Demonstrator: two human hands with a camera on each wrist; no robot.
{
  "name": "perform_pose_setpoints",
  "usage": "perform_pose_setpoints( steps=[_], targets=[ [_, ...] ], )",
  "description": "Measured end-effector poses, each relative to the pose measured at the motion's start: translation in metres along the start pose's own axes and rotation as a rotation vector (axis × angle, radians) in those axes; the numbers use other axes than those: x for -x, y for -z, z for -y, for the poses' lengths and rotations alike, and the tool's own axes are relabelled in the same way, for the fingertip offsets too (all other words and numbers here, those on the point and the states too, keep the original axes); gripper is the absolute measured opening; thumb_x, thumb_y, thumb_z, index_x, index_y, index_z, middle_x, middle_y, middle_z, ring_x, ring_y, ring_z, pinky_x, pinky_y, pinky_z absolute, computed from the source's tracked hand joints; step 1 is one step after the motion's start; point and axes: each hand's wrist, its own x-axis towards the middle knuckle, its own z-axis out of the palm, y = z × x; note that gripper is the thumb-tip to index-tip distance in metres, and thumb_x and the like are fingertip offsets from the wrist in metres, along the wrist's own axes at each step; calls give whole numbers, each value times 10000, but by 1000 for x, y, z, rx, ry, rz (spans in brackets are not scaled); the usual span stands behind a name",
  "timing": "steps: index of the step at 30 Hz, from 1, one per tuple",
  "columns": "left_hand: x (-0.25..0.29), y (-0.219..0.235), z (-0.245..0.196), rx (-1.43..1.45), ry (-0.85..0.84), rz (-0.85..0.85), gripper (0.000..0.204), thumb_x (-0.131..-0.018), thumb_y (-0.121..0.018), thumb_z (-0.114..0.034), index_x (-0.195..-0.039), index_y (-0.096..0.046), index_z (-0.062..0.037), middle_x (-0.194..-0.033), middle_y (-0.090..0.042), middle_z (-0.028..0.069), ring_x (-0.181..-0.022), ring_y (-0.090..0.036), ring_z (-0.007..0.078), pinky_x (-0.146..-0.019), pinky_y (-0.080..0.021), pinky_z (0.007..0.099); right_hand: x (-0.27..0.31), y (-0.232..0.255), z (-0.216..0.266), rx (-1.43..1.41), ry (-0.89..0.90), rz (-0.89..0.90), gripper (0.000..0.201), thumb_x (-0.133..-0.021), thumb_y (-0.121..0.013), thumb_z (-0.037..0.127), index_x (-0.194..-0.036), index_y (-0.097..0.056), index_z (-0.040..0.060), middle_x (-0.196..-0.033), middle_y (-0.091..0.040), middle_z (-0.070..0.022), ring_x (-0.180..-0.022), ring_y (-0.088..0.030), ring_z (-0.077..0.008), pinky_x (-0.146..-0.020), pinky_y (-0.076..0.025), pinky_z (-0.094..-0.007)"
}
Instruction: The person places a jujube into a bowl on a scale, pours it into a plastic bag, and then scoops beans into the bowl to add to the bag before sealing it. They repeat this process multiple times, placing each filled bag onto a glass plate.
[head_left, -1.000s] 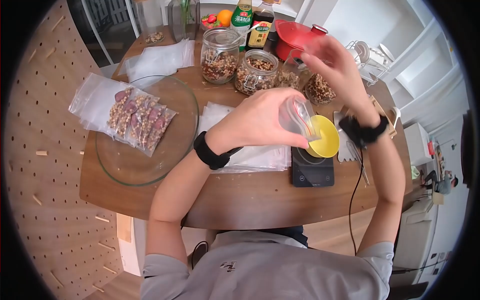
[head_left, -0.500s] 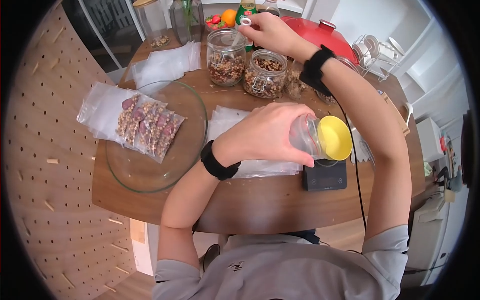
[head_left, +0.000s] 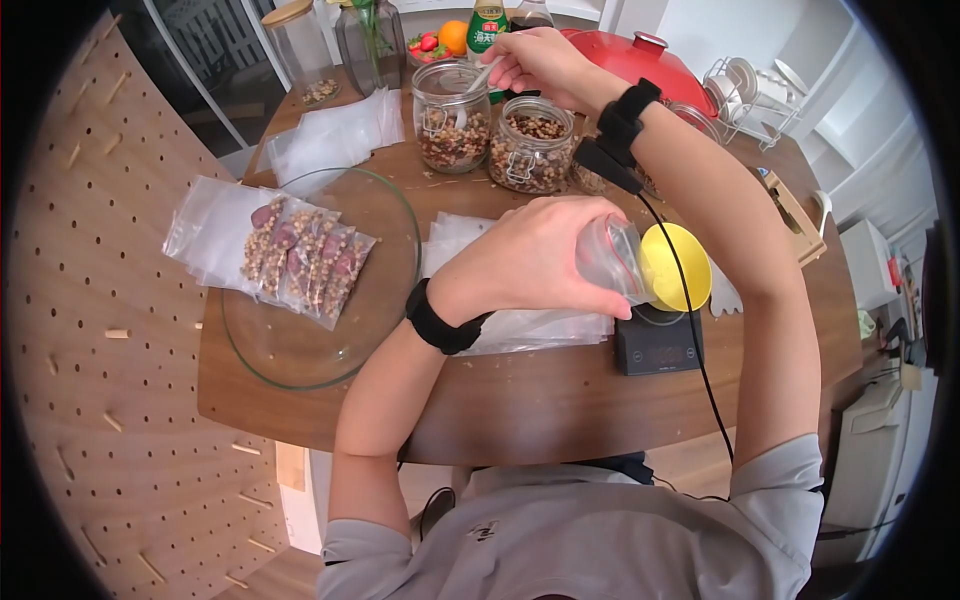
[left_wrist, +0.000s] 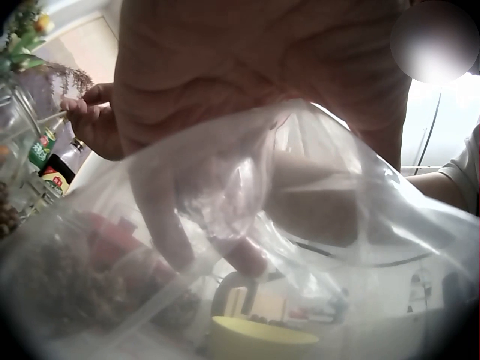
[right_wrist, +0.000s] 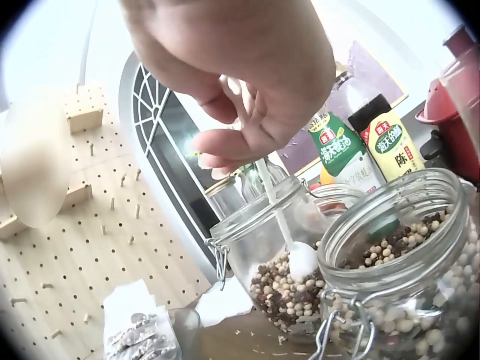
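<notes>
My left hand [head_left: 525, 258] holds a clear zip bag [head_left: 608, 258] with a red strip along its mouth. The bag is held spread, its mouth beside the tilted yellow bowl [head_left: 677, 268], which sits by the black kitchen scale [head_left: 658, 345]. My right hand [head_left: 545, 68] pinches the handle of a white spoon [right_wrist: 301, 259] over an open clip-top glass jar [head_left: 447, 112]. Inside that jar, the spoon's head rests at the top of the mixed beans and grains [right_wrist: 289, 300]. A second open jar [right_wrist: 405, 300] of a similar mix stands just to its right.
A round glass dish [head_left: 290, 385] at left bears filled bags [head_left: 305, 255]. Flat bags [head_left: 545, 332] lie under my left hand, with more [head_left: 335, 135] behind. Bottles [head_left: 487, 30], a red pot [head_left: 640, 70] and a dish rack [head_left: 750, 95] stand behind. A cable [head_left: 690, 290] hangs from my right wrist.
My right hand has moved left from above the bowl to the left jar and taken hold of the spoon standing there. My left hand keeps the bag beside the bowl.
</notes>
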Motion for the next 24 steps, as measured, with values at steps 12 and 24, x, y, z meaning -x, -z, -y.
perform_pose_setpoints(
  steps=[12, 24],
  targets=[
    [0, 0, -2, 0, 30, 1, 755, -666, -927, -358, -1252, -623, 8, -1072, -704, 138, -995, -686, 257, -902, -528, 358, 49, 34, 1, -192, 64, -77, 350, -1044, -434, 186, -1238, -610, -45, -1076, -722, -142, -996, -692, -175, -905, -547, -285],
    [-1, -4, -5, 13, 55, 26, 725, -664, -930, -311, -1248, -635, 3, -1099, -706, 130, -1014, -681, 235, -917, -526, 345, 137, 82, 17, -357, 187, -157, 374, -1076, -405, 185, -1267, -607, -65, -1115, -733, -160, -1008, -699, -178, -935, -550, -283]
  ],
)
